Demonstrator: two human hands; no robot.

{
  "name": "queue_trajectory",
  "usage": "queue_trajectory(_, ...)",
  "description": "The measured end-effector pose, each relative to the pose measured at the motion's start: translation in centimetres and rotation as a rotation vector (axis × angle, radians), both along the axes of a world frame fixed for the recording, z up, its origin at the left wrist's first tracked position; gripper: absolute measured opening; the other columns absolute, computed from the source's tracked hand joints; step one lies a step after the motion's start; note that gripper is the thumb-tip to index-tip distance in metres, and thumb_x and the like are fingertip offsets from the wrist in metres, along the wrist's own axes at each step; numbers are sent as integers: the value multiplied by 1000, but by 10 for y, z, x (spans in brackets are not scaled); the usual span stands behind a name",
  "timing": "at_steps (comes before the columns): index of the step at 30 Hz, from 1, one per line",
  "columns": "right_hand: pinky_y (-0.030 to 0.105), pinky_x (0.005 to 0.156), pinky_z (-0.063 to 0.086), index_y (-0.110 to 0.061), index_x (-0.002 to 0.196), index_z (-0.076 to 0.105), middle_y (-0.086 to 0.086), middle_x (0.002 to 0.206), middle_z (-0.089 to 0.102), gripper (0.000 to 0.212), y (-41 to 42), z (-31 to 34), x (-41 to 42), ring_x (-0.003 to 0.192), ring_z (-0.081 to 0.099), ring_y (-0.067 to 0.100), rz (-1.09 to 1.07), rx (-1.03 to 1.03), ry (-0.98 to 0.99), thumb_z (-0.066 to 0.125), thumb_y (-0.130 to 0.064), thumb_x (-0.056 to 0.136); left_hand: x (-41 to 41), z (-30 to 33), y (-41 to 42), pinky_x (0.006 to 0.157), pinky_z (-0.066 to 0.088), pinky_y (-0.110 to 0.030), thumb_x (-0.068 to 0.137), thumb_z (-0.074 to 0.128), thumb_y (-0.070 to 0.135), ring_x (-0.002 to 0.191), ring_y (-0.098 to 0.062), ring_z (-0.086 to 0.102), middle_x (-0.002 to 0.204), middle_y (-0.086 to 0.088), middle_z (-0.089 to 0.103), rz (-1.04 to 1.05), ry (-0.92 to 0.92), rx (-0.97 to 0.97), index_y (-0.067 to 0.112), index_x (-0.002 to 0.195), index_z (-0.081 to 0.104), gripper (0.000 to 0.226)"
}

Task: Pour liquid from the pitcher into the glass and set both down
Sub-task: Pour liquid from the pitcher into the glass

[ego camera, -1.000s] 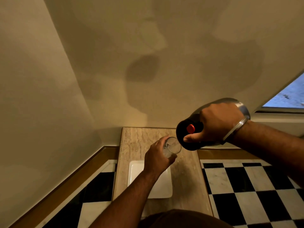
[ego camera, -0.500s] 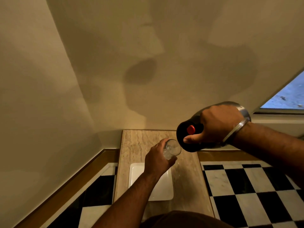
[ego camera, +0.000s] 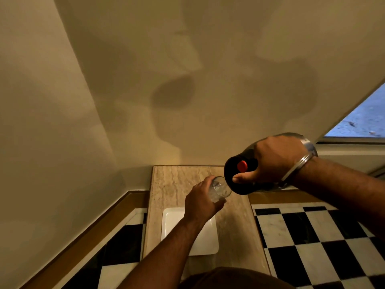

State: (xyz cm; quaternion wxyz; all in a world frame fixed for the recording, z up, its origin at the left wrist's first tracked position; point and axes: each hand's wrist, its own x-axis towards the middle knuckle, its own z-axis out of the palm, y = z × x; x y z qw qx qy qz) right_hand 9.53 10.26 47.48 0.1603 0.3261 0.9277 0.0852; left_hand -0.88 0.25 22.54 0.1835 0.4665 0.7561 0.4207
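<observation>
My right hand grips a steel pitcher with a black lid and a red button. The pitcher is tipped to the left, and its lid end hangs right at the rim of a clear glass. My left hand is wrapped around that glass from the left and holds it in the air above the marble table. Some clear liquid shows inside the glass. My right hand covers most of the pitcher's body.
A white square plate lies on the narrow marble table under my left forearm. Black-and-white checkered floor lies on both sides. Plain walls meet in a corner behind the table, and a window is at the right.
Both hands keep their hold and barely move. The pitcher's lid end has dipped slightly lower toward the glass.
</observation>
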Motion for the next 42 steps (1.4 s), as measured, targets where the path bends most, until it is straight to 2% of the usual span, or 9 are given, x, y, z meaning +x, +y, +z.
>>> queue_trajectory(7, 25, 54, 51, -25, 105, 73, -7, 77, 73, 88, 5, -4, 4, 67, 67, 11, -37, -67, 21, 42, -94, 60, 5, 2, 3, 84, 54, -35, 66, 82, 52, 105, -16, 60, 121, 5, 65, -17, -3, 15, 35, 133, 43, 80)
queue_trajectory(9, 26, 58, 54, -24, 104, 73, -7, 76, 73, 101, 5, -3, 5, 67, 67, 12, -51, -111, 30, 33, -99, 51, 6, 1, 3, 84, 54, -34, 66, 82, 52, 106, -17, 60, 122, 5, 65, -19, -9, 18, 34, 133, 43, 80)
queue_trajectory(12, 25, 54, 51, -22, 99, 74, -7, 65, 67, 117, 6, -3, 5, 60, 63, 10, -76, -132, 46, 16, -98, 32, 8, 0, 3, 82, 51, -30, 66, 83, 51, 105, -16, 60, 121, 5, 65, -20, -2, 16, 35, 133, 42, 81)
queue_trajectory(14, 26, 58, 54, -22, 101, 74, -7, 69, 69, 114, 6, -7, 6, 63, 65, 12, -80, -137, 33, 20, -99, 37, 9, -1, 3, 81, 51, -29, 65, 83, 51, 105, -17, 61, 120, 5, 66, -19, 2, 9, 35, 132, 42, 80)
queue_trajectory(18, 34, 70, 60, -24, 104, 72, -6, 81, 74, 89, 7, -16, 6, 72, 69, 14, -75, -138, -19, 41, -95, 59, 11, -5, 2, 82, 50, -29, 65, 83, 52, 105, -18, 61, 120, 4, 66, -14, -2, -4, 34, 132, 43, 80)
queue_trajectory(24, 32, 65, 59, -25, 99, 73, -7, 74, 71, 87, 7, -21, 4, 65, 66, 12, -72, -65, -56, 42, -96, 57, 14, -8, 1, 82, 55, -35, 65, 83, 51, 104, -16, 61, 119, 6, 66, -17, -22, -23, 35, 132, 44, 80)
queue_trajectory(29, 29, 60, 57, -26, 98, 74, -8, 71, 70, 89, 9, -19, 2, 62, 65, 11, -60, -53, -48, 39, -96, 56, 12, -8, 3, 83, 55, -35, 66, 84, 50, 106, -16, 60, 121, 7, 65, -13, -38, -14, 35, 133, 44, 80)
queue_trajectory(35, 32, 67, 60, -27, 105, 73, -7, 79, 73, 86, 13, -16, -5, 69, 68, 12, -60, -65, -55, 42, -95, 60, 8, -9, 9, 83, 54, -33, 66, 84, 51, 106, -17, 61, 122, 5, 65, -21, -41, 0, 32, 134, 44, 81)
queue_trajectory(42, 33, 67, 61, -27, 108, 72, -7, 82, 74, 87, 17, -17, -6, 71, 69, 13, -67, -92, -33, 43, -94, 61, 2, -11, 12, 81, 54, -31, 66, 85, 49, 105, -18, 62, 121, 5, 66, -15, -42, 5, 32, 133, 45, 80)
